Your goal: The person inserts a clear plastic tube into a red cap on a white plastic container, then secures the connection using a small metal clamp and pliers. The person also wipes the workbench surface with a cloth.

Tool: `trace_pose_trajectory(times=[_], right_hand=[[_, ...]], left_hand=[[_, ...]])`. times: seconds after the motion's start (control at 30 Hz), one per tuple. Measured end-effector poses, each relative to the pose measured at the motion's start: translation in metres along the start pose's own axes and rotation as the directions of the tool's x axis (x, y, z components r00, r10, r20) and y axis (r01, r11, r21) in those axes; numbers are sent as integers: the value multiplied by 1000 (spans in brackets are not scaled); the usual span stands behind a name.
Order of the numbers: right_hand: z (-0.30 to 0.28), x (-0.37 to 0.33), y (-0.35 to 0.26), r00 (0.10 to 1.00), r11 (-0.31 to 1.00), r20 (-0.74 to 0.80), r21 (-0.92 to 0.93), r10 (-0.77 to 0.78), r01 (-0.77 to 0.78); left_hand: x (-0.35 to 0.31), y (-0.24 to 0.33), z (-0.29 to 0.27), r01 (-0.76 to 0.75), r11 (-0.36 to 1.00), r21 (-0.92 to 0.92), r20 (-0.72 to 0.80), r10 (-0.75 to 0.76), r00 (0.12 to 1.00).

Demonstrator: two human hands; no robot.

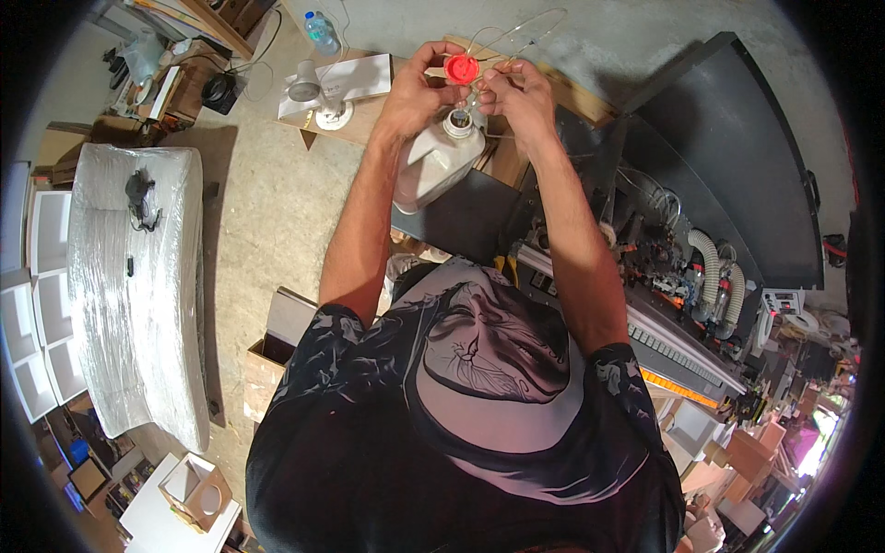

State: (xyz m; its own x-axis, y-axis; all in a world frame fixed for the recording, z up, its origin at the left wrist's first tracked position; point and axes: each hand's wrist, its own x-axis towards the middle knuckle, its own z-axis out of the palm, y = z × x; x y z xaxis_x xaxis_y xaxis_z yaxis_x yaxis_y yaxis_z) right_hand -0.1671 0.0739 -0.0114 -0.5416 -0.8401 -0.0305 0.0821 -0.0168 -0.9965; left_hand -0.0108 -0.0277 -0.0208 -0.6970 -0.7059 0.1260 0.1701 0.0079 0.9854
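Up at the far side, my left hand [412, 100] grips a red screw cap [462, 69] by its rim, its round face turned up. Close beside it, the fingers of my right hand [522, 100] are pinched on thin clear tubing [530, 42], which loops away beyond the cap. Below both hands stands a whitish plastic jug [435, 170] with an uncapped neck [457, 123]. Something thin hangs from between my fingers down toward that neck; whether it enters the opening I cannot tell.
A white stand with a round base [334, 115] and a clear water bottle [321, 33] are at the far left. To the right lies an opened machine with a big dark cover [728, 157] and ribbed hoses [705, 263]. Plastic-wrapped furniture [138, 304] fills the left.
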Motion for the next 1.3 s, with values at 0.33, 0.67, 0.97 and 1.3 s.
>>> trace_pose_trajectory(times=[0.33, 0.67, 0.97, 1.3], right_hand=[[2, -5, -5, 1000, 1000, 4, 5, -22, 22], [5, -3, 0, 999, 998, 20, 45, -40, 39], [-1, -9, -1, 997, 999, 76, -14, -32, 34], [-4, -12, 4, 992, 999, 119, -11, -38, 39]], left_hand=[[-1, -2, 1, 4, 999, -38, 6, -4, 1000], [0, -5, 0, 27, 999, -33, 1, -27, 1000], [-5, 2, 3, -35, 997, -75, -15, 34, 999], [-6, 7, 6, -68, 988, -139, -47, 62, 997]])
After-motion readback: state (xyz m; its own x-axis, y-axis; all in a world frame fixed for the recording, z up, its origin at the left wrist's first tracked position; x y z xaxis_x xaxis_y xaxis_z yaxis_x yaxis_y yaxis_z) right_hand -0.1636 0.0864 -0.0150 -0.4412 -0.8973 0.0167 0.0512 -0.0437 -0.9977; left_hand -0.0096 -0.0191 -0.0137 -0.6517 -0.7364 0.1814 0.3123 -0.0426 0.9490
